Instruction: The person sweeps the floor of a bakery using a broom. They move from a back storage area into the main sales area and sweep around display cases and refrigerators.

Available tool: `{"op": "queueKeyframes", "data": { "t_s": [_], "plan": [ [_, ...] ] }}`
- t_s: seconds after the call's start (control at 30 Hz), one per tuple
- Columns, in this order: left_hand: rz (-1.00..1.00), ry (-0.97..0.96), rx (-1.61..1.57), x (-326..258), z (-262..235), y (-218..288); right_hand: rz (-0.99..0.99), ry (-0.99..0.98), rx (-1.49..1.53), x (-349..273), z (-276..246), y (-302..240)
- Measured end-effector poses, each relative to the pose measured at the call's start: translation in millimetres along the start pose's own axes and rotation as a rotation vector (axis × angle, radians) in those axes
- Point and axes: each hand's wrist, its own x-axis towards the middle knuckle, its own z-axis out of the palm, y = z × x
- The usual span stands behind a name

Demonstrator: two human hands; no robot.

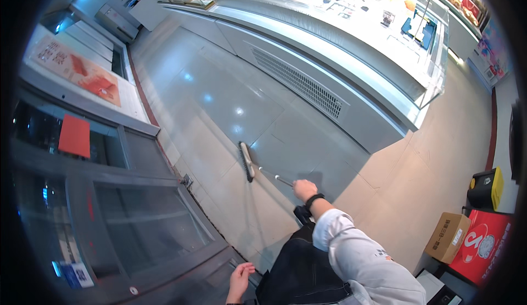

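Observation:
My right hand (305, 189) is closed round the handle of a broom (248, 161). The broom reaches forward and left; its pale head with dark bristles rests on the tiled floor. Low in the view, my left hand (240, 278) hangs beside the grey glass door (148, 233), its fingers loosely bent and holding nothing that I can make out. A small grey piece shows just past its fingertips; whether they touch, I cannot tell.
A long glass display counter (307, 80) with lit goods runs along the far right of the floor. At right stand a cardboard box (447, 237), a red box (484, 244) and a black-and-yellow container (485, 189). A poster panel (77, 69) lines the left.

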Motion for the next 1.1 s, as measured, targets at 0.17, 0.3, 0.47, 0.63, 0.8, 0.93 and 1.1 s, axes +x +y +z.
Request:
{"op": "queueKeyframes", "data": {
  "t_s": [0.17,0.3,0.47,0.63,0.8,0.93,1.1],
  "plan": [
    [-0.012,0.136,-0.116,23,-50,-3,0.276,-0.040,0.201,81,-30,28],
    [-0.110,0.184,-0.136,35,-56,4,0.330,0.039,0.166,21,-42,117],
    [-0.082,0.111,-0.194,63,-38,35,0.554,0.060,0.273,-103,-26,188],
    [-0.023,0.140,-0.256,90,-27,61,0.649,0.023,0.448,-184,-69,176],
    [-0.028,0.212,-0.223,88,-20,87,0.456,-0.023,0.607,-120,-131,115],
    [-0.090,0.192,-0.252,72,-11,131,0.053,-0.022,0.499,68,-154,57],
    [-0.140,0.226,-0.137,64,-1,175,0.048,0.156,0.274,262,-175,-28]
  ]
}}
